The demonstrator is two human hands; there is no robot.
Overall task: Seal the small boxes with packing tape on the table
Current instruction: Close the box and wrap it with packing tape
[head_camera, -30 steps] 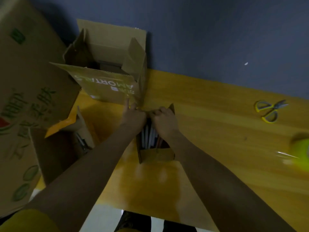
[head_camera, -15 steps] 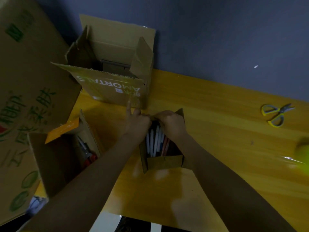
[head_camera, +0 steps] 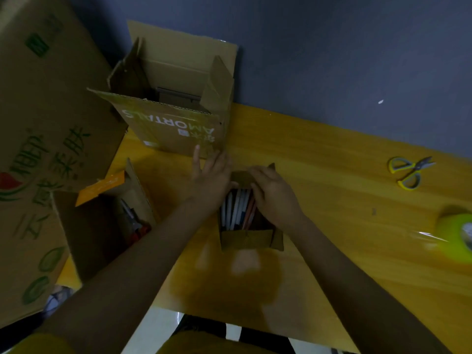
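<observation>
The small box [head_camera: 246, 238] in front of me is plain brown cardboard, open on top, sitting near the middle of the yellow wooden tabletop [head_camera: 332, 200]. Upright pens [head_camera: 236, 208], white and a few reddish, fill it. Its near flap stands up toward me and a side flap sticks out to the right. My right hand [head_camera: 274, 198] lies over the far flap, fingers curled onto it and bending it down over the pens. My left hand [head_camera: 213, 175] rests against the box's far left corner with fingers straight and released, the forefinger pointing up at the box behind.

I count four boxes: this small one, an open one printed AMORTALS [head_camera: 176, 129] just behind it against the blue wall, another open box [head_camera: 102, 226] to my left with red-handled tools inside and an orange flap, and a very large carton [head_camera: 38, 149] with green lettering at the far left. There is one pair of yellow-handled scissors [head_camera: 408, 172] and one roll of packing tape [head_camera: 457, 238] with a green core, both well apart to my right.

The tabletop's near edge runs just below my forearms; the left side is crowded by boxes, while bare wood stretches between the small box and the scissors.
</observation>
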